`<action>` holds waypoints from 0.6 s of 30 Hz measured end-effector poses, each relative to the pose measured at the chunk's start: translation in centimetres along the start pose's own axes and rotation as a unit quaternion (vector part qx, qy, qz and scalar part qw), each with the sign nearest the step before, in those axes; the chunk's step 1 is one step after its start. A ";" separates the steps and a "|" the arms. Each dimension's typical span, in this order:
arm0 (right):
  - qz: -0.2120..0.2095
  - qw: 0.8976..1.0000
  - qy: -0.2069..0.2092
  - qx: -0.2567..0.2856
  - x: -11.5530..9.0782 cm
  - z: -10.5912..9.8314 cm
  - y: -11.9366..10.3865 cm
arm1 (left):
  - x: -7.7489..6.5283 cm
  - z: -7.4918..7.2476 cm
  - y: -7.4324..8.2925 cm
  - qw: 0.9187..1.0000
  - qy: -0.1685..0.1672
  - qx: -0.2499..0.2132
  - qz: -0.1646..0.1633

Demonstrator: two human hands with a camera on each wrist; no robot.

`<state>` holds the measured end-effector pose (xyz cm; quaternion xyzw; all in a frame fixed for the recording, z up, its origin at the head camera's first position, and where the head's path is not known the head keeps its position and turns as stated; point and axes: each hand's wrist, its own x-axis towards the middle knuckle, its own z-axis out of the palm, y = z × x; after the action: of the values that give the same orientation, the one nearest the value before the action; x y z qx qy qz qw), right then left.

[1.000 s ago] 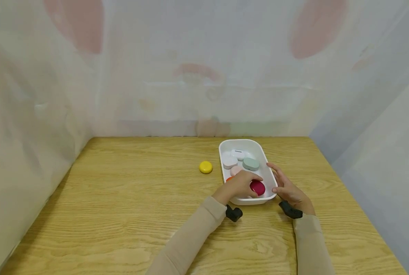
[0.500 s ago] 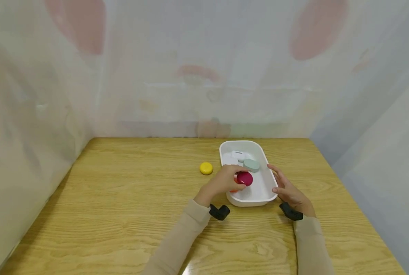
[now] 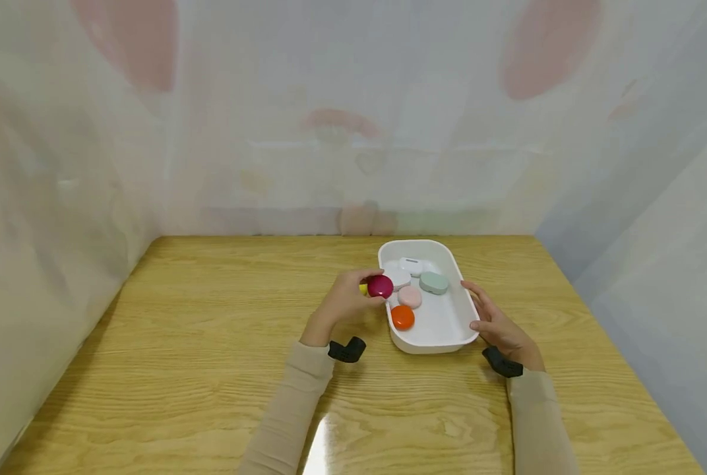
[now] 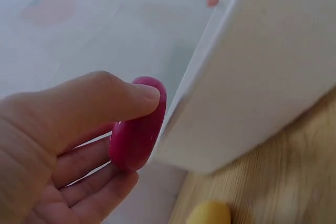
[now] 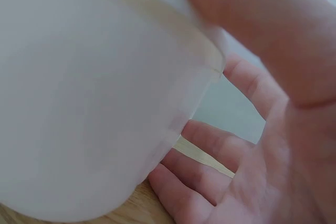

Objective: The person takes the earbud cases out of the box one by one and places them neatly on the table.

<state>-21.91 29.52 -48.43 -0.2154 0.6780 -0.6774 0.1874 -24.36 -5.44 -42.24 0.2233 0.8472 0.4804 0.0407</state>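
Observation:
Thumb and fingers of my left hand (image 3: 343, 298) pinch a glossy crimson, rounded disc (image 3: 380, 287), just outside the left wall of a white plastic bin (image 3: 439, 348). In the left wrist view the disc (image 4: 137, 129) is seen edge-on, with the thumb on its near face. Behind it in the head view, a yellow round piece (image 3: 363, 289) on the table is mostly hidden. My right hand (image 3: 502, 333) holds the bin's near right corner, thumb at the rim and fingers against the outer side wall (image 5: 105, 103).
Inside the bin lie an orange round piece (image 3: 403, 317), a pale pink one (image 3: 409, 297), a white rounded one (image 3: 398, 278), a mint-green oval case (image 3: 433, 282) and a white case with a dark slot (image 3: 411, 266). A wood-grain table (image 3: 211, 343) runs back to a pale curtain (image 3: 270, 132).
My left hand has lifted the crimson disc out of the bin and carried it left over the wall, uncovering the orange and pink pieces. The right hand and the bin have stayed put.

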 end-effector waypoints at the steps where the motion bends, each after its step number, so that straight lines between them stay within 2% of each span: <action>1: -0.001 1.000 -0.001 0.001 0.0 0.0 0.0 | 0.0 -0.4 -0.3 1.000 0.011 0.002 -0.004; 8: -0.008 1.000 -0.010 0.009 0.0 -0.2 0.1 | -0.5 -2.7 -3.0 0.996 0.071 0.028 -0.054; 18: 0.008 1.000 -0.010 0.021 0.0 -0.2 0.0 | -1.0 -3.8 -5.8 0.991 0.089 0.028 -0.095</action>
<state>-22.05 29.70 -48.45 -0.2129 0.6632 -0.6880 0.2038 -26.48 -11.43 -45.15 0.0989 0.8781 0.4681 0.0038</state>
